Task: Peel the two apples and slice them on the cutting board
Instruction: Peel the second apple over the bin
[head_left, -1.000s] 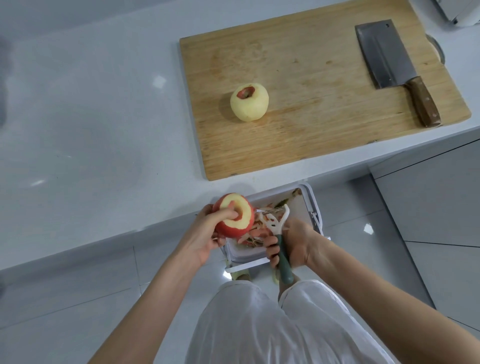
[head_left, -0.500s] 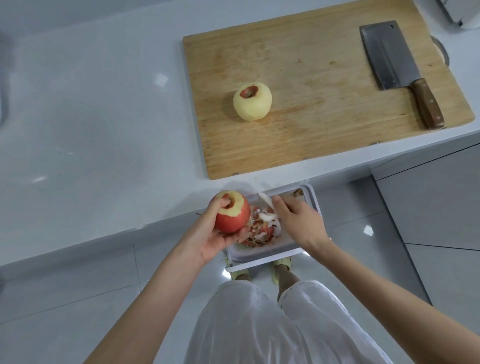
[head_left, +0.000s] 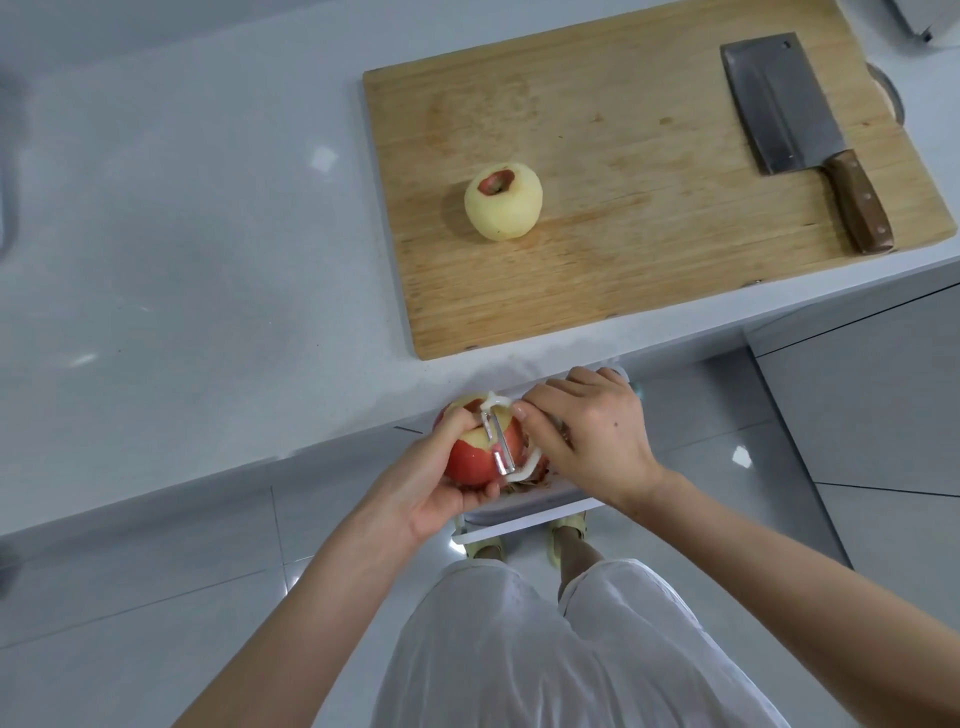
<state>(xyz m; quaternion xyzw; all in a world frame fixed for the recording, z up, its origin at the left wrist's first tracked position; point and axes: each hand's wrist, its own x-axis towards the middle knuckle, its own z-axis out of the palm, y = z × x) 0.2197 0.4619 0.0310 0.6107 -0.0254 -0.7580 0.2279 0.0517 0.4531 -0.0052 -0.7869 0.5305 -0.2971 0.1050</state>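
Note:
A red apple (head_left: 475, 460), peeled around its top, is gripped by my left hand (head_left: 431, 483) in front of the counter edge. My right hand (head_left: 587, 436) holds a white peeler (head_left: 498, 439) with its blade laid across the apple's skin. The peeler's handle is hidden under that hand. A fully peeled yellow apple (head_left: 503, 208) stands on the wooden cutting board (head_left: 623, 260), a red patch left at its stem end. A cleaver (head_left: 795, 130) with a wooden handle lies at the board's right side.
A white bin (head_left: 524, 512) with peel scraps sits on the floor below my hands, mostly hidden by them. The white countertop (head_left: 182, 260) stretches to the left. Grey cabinet fronts (head_left: 857, 405) stand at the right. My white-clad legs fill the bottom.
My right hand dropped peel into the bin, then came back up with the peeler onto the apple. The left hand turned the apple so more red skin faces up.

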